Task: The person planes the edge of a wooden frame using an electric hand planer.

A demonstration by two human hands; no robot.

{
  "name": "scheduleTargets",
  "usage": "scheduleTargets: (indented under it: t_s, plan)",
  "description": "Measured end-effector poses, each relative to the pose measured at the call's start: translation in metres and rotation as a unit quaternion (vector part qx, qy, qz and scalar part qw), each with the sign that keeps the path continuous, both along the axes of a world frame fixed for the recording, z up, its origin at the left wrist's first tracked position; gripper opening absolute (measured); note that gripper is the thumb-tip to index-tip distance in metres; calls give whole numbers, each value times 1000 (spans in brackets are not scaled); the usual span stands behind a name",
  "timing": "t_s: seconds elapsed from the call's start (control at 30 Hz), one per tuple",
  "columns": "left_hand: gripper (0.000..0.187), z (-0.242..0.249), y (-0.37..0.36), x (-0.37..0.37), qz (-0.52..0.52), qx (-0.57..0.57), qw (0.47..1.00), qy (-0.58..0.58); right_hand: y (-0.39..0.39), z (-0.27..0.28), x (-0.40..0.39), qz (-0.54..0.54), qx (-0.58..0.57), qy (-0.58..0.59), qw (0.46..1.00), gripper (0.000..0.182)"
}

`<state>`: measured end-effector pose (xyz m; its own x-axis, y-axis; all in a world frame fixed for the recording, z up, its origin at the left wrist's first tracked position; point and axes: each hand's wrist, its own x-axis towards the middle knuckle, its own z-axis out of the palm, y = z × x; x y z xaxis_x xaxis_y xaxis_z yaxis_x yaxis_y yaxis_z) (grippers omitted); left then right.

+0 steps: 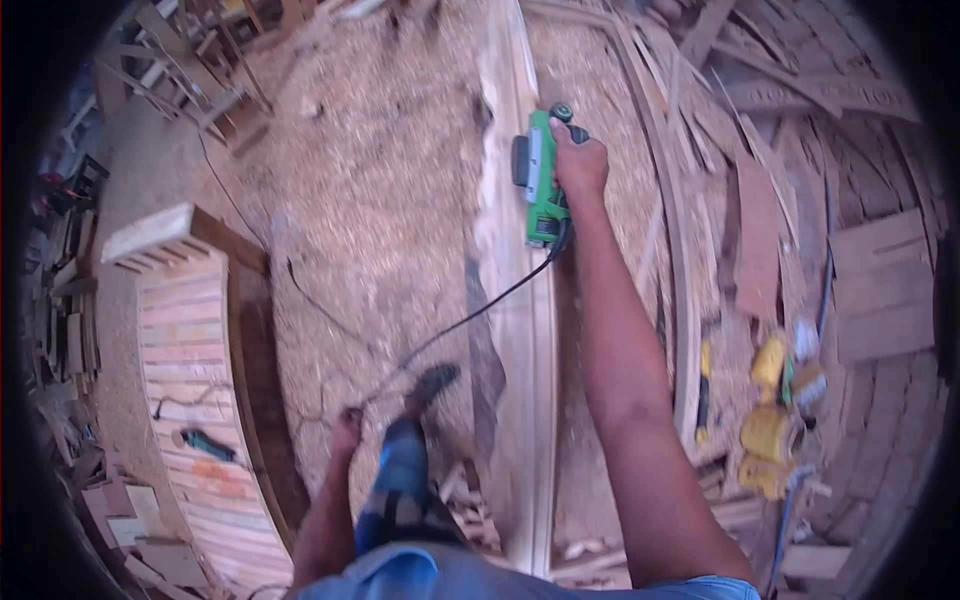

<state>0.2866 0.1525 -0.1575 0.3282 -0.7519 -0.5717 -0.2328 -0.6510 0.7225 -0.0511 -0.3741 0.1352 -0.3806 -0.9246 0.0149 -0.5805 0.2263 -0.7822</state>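
Note:
My right hand [583, 168] is closed around the handle of a green electric planer [541, 185]. The planer rests on a long pale wooden plank [540, 330] that runs away from me, with one ragged edge on its left. A black power cord [470, 317] leaves the rear of the planer and curves down to my left. Low by my left leg, my left hand [349, 424] is closed around the cord.
A slatted wooden bed-like frame [185, 345] stands on the left with a dark green power tool [207, 445] on it. Wood shavings [370, 160] cover the ground. Yellow power tools [768, 435] and stacked boards [880, 285] lie on the right.

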Motion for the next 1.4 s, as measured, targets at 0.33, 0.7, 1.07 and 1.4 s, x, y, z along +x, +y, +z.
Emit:
scheduleTargets:
  t_s: [0.33, 0.7, 1.07, 1.4]
  plan:
    - [47, -11, 80, 44, -150, 67, 986, -35, 576, 3, -87, -15, 9, 3, 1000, 31]
    - [42, 20, 148, -33, -259, 154, 954, -2, 753, -8, -116, -88, 110, -56, 988, 24]
    - [48, 11, 80, 6, -202, 151, 965, -68, 406, 6, -57, -44, 29, -20, 998, 31]
    - [51, 1, -4, -3, -87, 105, 991, 9, 52, -9, -8, -32, -39, 24, 998, 55]
